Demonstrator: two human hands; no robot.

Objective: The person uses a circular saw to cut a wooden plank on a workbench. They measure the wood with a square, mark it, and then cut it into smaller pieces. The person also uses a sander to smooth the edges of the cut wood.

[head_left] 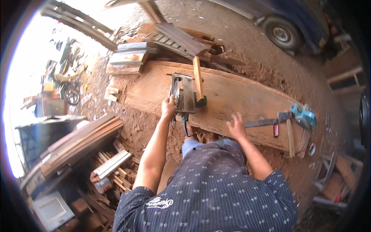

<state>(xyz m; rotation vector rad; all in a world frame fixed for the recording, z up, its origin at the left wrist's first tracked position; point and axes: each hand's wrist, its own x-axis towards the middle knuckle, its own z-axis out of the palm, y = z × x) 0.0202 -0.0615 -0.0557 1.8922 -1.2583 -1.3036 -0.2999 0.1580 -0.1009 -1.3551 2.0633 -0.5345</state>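
A circular saw sits upside down on a wide wooden board, its metal base plate facing up and its cord hanging over the near edge. My left hand is closed on the left side of the saw, near the blade guard. Just right of the saw, a narrow wooden strip stretches toward the far edge of the board. My right hand is open with fingers spread at the board's near edge, and it holds nothing. Beside it lies a dark flat metal blade or rule.
At the board's right end lie a teal power planer, a wooden-handled hammer or hatchet and a small red tool. Stacked planks sit far left, more planks near left. A vehicle stands far right.
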